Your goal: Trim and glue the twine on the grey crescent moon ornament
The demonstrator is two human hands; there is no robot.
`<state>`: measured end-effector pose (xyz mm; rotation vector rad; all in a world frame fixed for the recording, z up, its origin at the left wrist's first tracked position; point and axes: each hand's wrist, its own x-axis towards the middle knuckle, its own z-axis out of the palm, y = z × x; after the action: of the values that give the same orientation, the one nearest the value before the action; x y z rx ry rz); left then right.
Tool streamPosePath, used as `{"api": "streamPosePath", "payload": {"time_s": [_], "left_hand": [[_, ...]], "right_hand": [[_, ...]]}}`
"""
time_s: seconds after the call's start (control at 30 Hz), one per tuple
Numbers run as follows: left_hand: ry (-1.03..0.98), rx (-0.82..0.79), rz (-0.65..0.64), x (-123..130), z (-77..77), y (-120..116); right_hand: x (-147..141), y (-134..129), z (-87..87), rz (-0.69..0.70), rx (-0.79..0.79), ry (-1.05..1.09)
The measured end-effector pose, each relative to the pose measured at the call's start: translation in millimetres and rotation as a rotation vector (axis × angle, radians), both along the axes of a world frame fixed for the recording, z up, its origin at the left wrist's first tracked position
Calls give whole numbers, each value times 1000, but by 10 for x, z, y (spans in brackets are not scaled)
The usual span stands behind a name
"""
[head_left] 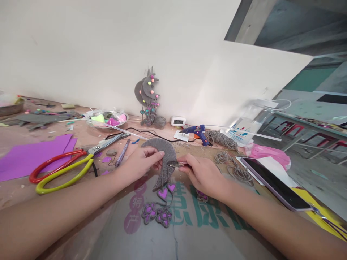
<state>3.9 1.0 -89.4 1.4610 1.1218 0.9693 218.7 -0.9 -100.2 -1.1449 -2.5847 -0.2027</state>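
Note:
My left hand (pixel 142 159) pinches a grey yarn-wrapped crescent moon (pixel 168 153) between thumb and fingers. In my right hand (pixel 204 173) is a small pointed metal tool (pixel 173 164), its tip against the moon's face; its exact kind is unclear. From the moon's lower tip hang grey yarn strands with purple hearts (pixel 162 194) and purple flowers (pixel 163 216) outlined in yarn. They lie on a printed plastic sheet (pixel 108 234). Another purple flower piece (pixel 202 196) lies partly hidden under my right forearm.
Red-and-yellow-handled scissors (pixel 65 169) and purple sheets (pixel 32 157) lie left. Behind are a bowl (pixel 93 124), a finished-looking moon hanging (pixel 148 92), a small clock (pixel 178 121) and a blue glue gun (pixel 199 133). Grey yarn (pixel 233 168) and a phone (pixel 273 182) are right.

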Motion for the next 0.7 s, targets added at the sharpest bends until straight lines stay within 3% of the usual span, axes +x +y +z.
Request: {"api": "streamPosePath", "payload": {"time_s": [0.37, 0.7], "left_hand": [[-8, 86, -31, -57, -180, 101], [-51, 27, -8, -8, -137, 88]], "right_hand": [[14, -24, 20, 27, 1, 53], [-8, -24, -21, -18, 12, 26]]}}
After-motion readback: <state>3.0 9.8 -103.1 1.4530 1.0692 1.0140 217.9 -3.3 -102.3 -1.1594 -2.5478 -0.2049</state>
